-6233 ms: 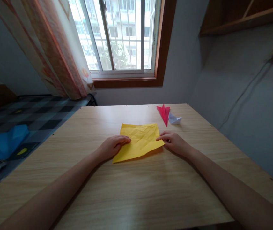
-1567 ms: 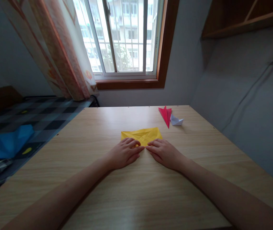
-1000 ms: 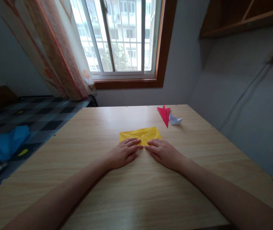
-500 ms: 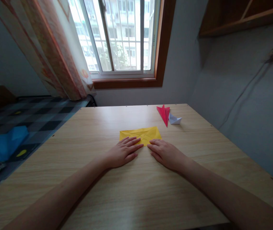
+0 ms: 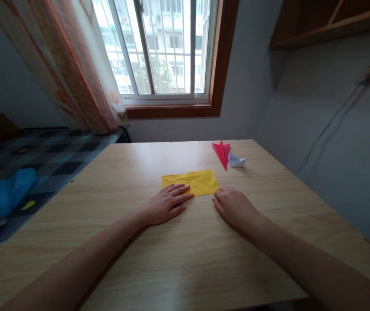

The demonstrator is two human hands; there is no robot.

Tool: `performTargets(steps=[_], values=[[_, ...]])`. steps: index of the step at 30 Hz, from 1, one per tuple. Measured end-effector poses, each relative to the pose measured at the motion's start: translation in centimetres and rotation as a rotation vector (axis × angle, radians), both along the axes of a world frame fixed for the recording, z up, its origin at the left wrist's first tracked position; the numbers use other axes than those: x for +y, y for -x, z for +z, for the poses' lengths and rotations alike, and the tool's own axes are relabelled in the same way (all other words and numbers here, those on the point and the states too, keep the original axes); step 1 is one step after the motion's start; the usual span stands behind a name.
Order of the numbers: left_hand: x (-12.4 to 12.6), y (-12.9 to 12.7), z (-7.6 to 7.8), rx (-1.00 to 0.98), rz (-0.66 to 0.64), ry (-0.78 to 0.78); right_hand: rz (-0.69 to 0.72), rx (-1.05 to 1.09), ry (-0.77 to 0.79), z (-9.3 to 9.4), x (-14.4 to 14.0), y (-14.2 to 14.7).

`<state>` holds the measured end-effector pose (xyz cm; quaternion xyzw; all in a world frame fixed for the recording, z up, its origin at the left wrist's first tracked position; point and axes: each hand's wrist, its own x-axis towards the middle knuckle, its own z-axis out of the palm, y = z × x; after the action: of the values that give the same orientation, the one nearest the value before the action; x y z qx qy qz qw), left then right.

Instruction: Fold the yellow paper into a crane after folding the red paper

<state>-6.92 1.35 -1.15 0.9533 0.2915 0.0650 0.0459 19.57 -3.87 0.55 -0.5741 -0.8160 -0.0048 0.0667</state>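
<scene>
A yellow sheet of paper, folded in half into a flat rectangle and marked with many creases, lies on the wooden table. My left hand rests flat, fingers spread, with its fingertips pressing the paper's near left edge. My right hand lies on the table at the paper's near right corner, fingers curled, touching the corner or just beside it.
A red folded paper shape and a small white folded paper shape sit at the table's far right. A window and curtain stand behind, a bed with blue cloth at left, a grey wall at right.
The open yellow sheet has been folded in half. Over the last second my right hand slid right along the near edge to the corner; my left hand stayed pressing.
</scene>
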Motion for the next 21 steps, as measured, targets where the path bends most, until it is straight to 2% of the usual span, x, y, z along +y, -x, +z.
performTargets(steps=[3,5,10,14,18,21], values=[[-0.1,0.0,0.0,-0.01,-0.005,-0.019,-0.124,-0.066,-0.031,-0.2,0.0,-0.3],[-0.2,0.0,0.0,-0.033,-0.018,-0.038,-0.132,-0.069,-0.091,-0.4,0.2,-0.4],[-0.4,-0.2,0.2,-0.096,-0.082,-0.048,0.115,0.033,-0.257,-0.6,0.5,-0.2],[-0.6,-0.3,0.3,-0.128,-0.111,-0.034,0.303,0.108,-0.191,-1.6,0.5,0.2],[-0.7,-0.3,0.4,-0.134,-0.123,-0.043,0.359,0.196,-0.13,-2.7,0.7,0.3],[-0.7,-0.3,0.5,-0.131,-0.126,-0.051,0.39,0.217,-0.106,-2.8,0.9,0.1]])
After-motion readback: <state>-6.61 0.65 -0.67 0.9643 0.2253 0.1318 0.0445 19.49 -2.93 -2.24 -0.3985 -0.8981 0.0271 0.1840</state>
